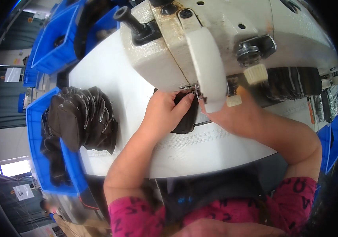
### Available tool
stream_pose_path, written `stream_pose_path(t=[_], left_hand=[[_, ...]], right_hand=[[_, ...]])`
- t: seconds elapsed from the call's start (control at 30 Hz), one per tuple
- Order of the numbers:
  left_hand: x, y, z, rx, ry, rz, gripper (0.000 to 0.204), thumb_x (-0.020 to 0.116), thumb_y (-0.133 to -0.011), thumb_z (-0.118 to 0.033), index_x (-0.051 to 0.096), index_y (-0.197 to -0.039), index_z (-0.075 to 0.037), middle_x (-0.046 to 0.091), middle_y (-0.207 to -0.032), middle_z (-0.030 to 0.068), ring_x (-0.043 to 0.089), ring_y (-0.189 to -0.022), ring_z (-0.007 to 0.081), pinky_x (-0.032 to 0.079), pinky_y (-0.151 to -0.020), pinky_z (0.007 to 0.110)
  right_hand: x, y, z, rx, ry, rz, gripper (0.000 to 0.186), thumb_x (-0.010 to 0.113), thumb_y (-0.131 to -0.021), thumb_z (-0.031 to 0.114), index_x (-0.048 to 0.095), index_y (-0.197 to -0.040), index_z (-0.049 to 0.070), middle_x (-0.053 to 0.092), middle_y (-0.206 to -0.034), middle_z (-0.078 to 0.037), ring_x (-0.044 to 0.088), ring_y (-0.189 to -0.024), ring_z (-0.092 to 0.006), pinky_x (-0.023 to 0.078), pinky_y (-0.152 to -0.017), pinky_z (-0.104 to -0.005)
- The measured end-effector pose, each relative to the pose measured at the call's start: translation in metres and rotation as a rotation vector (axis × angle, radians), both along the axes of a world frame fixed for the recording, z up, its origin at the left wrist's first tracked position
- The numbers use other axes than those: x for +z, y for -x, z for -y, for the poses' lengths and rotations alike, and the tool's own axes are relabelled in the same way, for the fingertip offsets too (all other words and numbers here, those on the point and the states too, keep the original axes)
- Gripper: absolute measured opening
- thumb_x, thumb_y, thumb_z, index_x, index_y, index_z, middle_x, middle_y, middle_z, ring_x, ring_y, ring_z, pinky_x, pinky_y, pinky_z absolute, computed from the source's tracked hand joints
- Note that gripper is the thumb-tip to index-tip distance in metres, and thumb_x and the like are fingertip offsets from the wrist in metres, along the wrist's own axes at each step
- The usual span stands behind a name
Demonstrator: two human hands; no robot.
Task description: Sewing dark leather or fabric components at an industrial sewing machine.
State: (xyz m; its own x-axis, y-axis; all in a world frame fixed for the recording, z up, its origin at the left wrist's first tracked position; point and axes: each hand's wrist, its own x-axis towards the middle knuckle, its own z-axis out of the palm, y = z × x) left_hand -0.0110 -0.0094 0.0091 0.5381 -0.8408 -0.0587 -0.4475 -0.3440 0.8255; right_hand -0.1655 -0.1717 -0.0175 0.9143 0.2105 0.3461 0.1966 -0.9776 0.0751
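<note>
A dark brown fabric piece point(185, 118), perhaps part of a small pouch, lies under the needle area of a white sewing machine point(295, 35). My left hand point(163, 112) grips its left side, thumb pressed down on top close to the presser foot point(192, 87). From the other side my right hand point(230, 114) reaches in beside the needle area. Its fingers are hidden behind the machine's white curved lever cover point(207, 67), so their grip does not show.
Left on the white table point(137, 158) sits a pile of dark zippered pouches point(84, 114), spilling over a blue bin point(74, 173). More blue bins point(56, 43) stand at the far left. Stacked dark pieces point(293, 83) lie at the right, behind my right arm. Printed ruler marks run along the table.
</note>
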Motion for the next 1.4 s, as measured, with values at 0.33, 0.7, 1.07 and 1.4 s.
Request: stream_pose_path(t=[0.33,0.7,1.07,1.4], left_hand=[[0.011,-0.008,0.000,-0.046,-0.053,-0.059,0.025,0.061,-0.101,-0.017,0.073,-0.117,-0.001,0.076,-0.101,0.0164,0.071,-0.092,0.0296,0.054,-0.084,0.036],[-0.003,-0.009,-0.006,-0.098,0.096,-0.168,0.020,0.059,-0.104,-0.012,0.071,-0.118,-0.003,0.075,-0.104,0.0123,0.070,-0.096,0.0234,0.053,-0.089,0.033],[0.004,0.007,-0.008,-0.190,-0.185,0.825,0.034,0.064,-0.084,-0.009,0.074,-0.114,-0.021,0.072,-0.093,0.0020,0.071,-0.084,0.0257,0.058,-0.068,0.039],[-0.003,0.007,-0.010,-0.242,-0.121,0.882,0.040,0.068,-0.076,-0.003,0.075,-0.112,-0.018,0.066,-0.088,0.0028,0.067,-0.082,0.0253,0.054,-0.066,0.039]], right_hand=[[-0.010,-0.005,-0.006,0.050,-0.190,0.101,0.027,0.066,-0.082,0.016,0.061,-0.108,0.012,0.059,-0.081,-0.001,0.064,-0.064,-0.0220,0.054,-0.055,-0.0394],[-0.003,-0.008,-0.006,0.152,0.043,0.225,0.017,0.067,-0.073,0.018,0.059,-0.087,0.013,0.051,-0.070,0.002,0.060,-0.063,-0.0134,0.049,-0.049,-0.0302],[0.003,-0.001,-0.001,0.238,-0.032,-0.006,0.016,0.067,-0.075,0.016,0.053,-0.081,0.011,0.056,-0.067,0.001,0.063,-0.061,-0.0150,0.050,-0.050,-0.0325],[0.002,0.002,-0.003,0.187,-0.023,0.042,0.016,0.067,-0.076,0.016,0.055,-0.084,0.011,0.055,-0.064,0.001,0.061,-0.058,-0.0168,0.045,-0.052,-0.0362]])
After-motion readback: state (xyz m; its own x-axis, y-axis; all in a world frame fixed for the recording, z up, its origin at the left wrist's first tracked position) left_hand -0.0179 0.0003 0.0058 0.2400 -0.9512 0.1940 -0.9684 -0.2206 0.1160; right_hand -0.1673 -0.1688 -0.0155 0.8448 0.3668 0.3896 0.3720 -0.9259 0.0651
